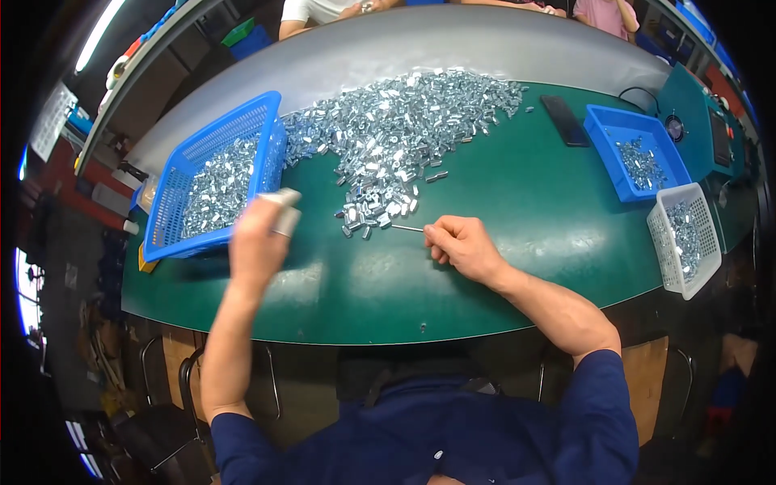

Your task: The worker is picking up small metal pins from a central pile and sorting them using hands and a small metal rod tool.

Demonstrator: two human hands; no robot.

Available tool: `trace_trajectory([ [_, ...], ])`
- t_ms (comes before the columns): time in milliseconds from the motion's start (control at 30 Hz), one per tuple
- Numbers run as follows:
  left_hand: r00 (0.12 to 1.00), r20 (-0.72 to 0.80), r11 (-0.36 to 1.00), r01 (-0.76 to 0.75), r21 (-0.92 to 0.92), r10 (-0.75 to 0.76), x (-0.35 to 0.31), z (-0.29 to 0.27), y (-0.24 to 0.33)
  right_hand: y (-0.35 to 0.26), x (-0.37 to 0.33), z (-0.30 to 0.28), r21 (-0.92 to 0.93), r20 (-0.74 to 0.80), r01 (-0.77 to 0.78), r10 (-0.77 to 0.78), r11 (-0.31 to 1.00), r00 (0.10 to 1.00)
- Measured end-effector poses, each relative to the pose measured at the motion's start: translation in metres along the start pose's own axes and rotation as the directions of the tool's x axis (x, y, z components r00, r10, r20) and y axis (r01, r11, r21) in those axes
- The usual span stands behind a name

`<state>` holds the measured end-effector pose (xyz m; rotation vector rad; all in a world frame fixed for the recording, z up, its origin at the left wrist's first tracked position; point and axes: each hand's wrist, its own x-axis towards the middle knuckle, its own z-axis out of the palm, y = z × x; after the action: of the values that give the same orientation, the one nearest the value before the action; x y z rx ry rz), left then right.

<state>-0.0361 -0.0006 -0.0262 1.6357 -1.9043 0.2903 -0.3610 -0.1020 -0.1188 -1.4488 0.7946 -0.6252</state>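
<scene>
My right hand is closed round a thin metal rod. The rod's tip points left, at the near edge of a large heap of small silvery metal parts on the green table. My left hand, smeared by motion, is at the near right corner of a blue plastic basket. White material shows at its fingertips, and whether the hand holds a part is unclear. More of the same silvery parts lie inside the basket, which stands tilted.
A dark phone lies right of the heap. Further right are a blue tray and a white basket, both with metal parts. Behind them stands a teal box-shaped device. Other people sit beyond the grey partition.
</scene>
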Motion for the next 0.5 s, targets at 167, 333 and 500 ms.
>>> trace_trajectory([
  [167,0.966,0.221,0.989,0.143,-0.024,-0.134,-0.033,0.062,0.031,-0.001,-0.005,0.003,-0.04,0.025,-0.014,0.015,0.999,1.0],
  [333,0.967,0.215,0.988,0.147,-0.044,-0.135,-0.044,0.067,0.027,-0.001,-0.007,0.0,-0.091,0.046,-0.003,0.007,0.996,0.999],
  [500,0.979,0.177,0.99,0.119,-0.07,-0.105,-0.049,0.066,0.027,-0.003,-0.01,0.006,-0.184,0.062,0.052,-0.042,0.982,0.997],
])
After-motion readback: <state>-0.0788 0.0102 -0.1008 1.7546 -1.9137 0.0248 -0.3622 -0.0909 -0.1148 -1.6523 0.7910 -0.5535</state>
